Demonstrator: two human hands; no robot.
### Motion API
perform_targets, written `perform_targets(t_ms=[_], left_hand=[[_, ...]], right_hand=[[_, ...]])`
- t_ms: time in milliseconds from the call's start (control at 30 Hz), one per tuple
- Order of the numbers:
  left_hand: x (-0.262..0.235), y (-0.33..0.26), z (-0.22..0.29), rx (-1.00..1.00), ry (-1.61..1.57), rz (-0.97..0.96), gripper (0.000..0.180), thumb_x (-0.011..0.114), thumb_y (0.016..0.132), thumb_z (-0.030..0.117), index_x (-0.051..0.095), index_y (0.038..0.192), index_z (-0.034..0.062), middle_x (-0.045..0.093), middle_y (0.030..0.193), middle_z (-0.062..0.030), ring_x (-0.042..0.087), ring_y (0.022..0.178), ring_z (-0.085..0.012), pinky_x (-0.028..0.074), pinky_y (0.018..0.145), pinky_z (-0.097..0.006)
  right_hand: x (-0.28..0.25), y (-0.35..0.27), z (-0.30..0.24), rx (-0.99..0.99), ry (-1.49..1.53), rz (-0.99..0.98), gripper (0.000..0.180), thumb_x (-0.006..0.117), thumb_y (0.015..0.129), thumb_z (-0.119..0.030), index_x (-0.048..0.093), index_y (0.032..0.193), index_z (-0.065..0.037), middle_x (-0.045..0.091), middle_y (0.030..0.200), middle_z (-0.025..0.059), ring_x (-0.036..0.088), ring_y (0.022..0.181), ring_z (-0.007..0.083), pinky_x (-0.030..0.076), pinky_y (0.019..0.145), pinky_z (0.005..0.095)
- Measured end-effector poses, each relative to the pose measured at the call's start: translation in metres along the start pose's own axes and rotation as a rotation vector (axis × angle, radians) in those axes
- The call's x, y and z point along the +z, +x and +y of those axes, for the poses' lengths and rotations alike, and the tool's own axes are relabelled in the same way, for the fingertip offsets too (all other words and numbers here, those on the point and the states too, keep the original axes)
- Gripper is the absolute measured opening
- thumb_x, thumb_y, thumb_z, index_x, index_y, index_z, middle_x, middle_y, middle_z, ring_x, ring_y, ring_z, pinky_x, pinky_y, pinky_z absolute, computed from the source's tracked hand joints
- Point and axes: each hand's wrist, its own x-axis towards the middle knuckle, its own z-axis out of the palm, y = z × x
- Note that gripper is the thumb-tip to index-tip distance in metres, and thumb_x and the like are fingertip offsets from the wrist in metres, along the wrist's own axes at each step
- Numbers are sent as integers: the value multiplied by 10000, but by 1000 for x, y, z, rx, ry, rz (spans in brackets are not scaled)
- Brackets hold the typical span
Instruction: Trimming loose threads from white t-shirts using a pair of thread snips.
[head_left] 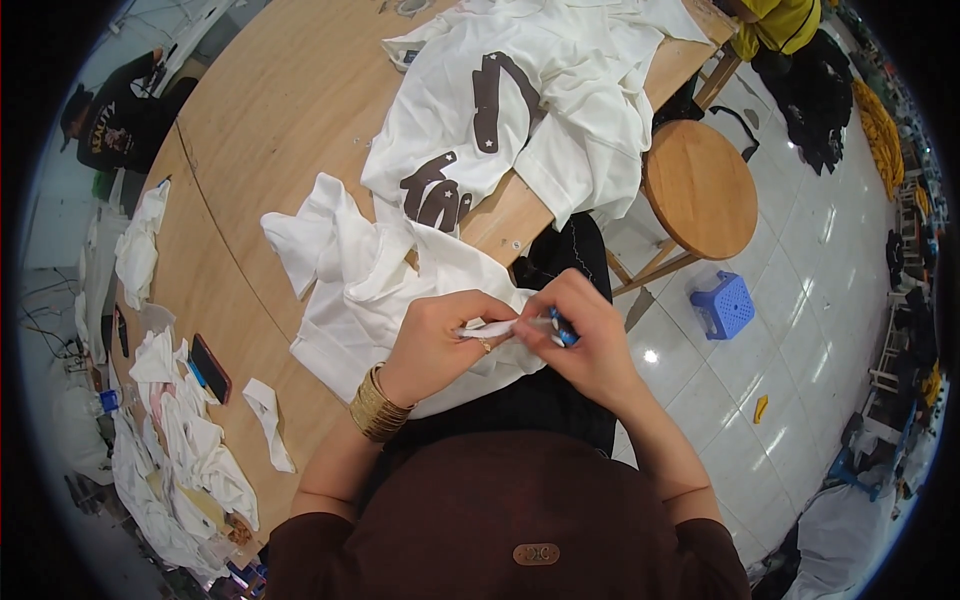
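My left hand (440,340), with gold bangles on the wrist, pinches a bunched fold of a white garment (380,290) that drapes from the wooden table's edge into my lap. My right hand (585,335) meets it from the right, gripping the same fold and a small blue tool (563,328) between its fingers. A second white garment with dark brown printed shapes (500,110) lies spread further up the table.
The long wooden table (260,130) runs along my left. On it lie a phone (210,367), white fabric scraps (268,415) and a heap of white pieces (185,450). A round wooden stool (700,185) and a small blue plastic stool (723,305) stand on the tiled floor to the right. Other people sit at the far corners.
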Motion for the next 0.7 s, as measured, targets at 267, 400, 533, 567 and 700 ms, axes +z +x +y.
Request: perform_targets(t_ms=[267, 400, 533, 567, 700], left_hand=[[-4, -4, -10, -81, -249, 11, 135, 635, 782, 21, 658, 915, 16, 656, 842, -31, 570, 719, -85, 455, 664, -224], [-8, 0, -7, -58, -166, -21, 138, 654, 784, 61, 659, 916, 24, 651, 834, -18, 543, 687, -71, 420, 614, -208], [1, 1, -1, -104, -178, 37, 127, 674, 773, 96, 667, 889, 45, 645, 783, -1, 486, 616, -52, 376, 548, -206], [0, 1, -1, -104, -178, 36, 127, 674, 773, 96, 667, 889, 45, 645, 783, -1, 486, 616, -52, 376, 548, -206], [0, 1, -5, -105, -78, -1, 119, 667, 751, 64, 678, 870, 59, 633, 702, 22, 390, 539, -37, 339, 496, -205]], right_hand=[[-5, 1, 10, 119, 129, -8, 227, 678, 731, -59, 628, 952, -40, 543, 925, 58, 548, 825, 166, 438, 703, 265], [2, -5, 23, 47, 136, 32, 152, 676, 737, -48, 633, 883, -36, 563, 891, 5, 463, 677, 63, 330, 550, 200], [6, -5, 19, -17, 39, 58, 132, 683, 722, -32, 631, 843, -28, 578, 803, 37, 523, 690, 101, 381, 574, 223], [7, -5, 17, -17, 39, 59, 132, 683, 722, -32, 631, 843, -28, 578, 803, 37, 523, 690, 101, 381, 574, 223], [9, -7, 13, -56, -18, 84, 138, 692, 700, -8, 616, 815, -20, 573, 773, 51, 541, 682, 113, 397, 558, 210]])
